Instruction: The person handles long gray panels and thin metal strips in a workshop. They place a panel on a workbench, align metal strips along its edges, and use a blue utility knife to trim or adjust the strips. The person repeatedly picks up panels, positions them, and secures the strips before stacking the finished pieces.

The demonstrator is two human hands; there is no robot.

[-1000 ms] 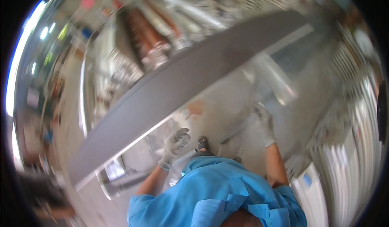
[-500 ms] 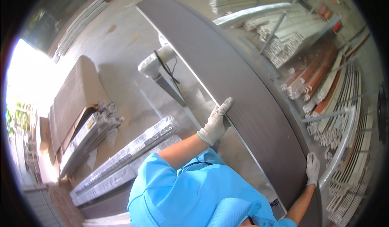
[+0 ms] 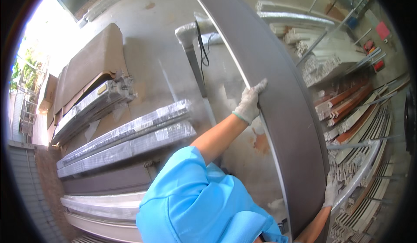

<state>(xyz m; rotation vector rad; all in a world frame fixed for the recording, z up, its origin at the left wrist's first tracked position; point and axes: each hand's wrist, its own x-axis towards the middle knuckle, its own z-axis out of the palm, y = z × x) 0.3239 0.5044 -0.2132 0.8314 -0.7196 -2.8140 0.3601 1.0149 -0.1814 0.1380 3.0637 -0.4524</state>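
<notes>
A long, dark grey-brown panel with a pale edge runs from the top of the view down to the lower right, its near end cut off by the frame. My left hand, in a whitish work glove, grips its left edge, with the thumb over the top face and the fingers mostly hidden beneath. Lower down, my right hand, gloved as well, clasps the right edge. Part of that hand is hidden by the panel.
Left of me lie plastic-wrapped bundles, pale long profiles and a large brown cardboard sheet. A wrapped stand with a black cable is beyond the panel. Racks of white and reddish-brown profiles line the right.
My view has turned to the right, and the panel now points more straight ahead. Both hands keep their hold on its edges. More of the bundles on the left shows.
</notes>
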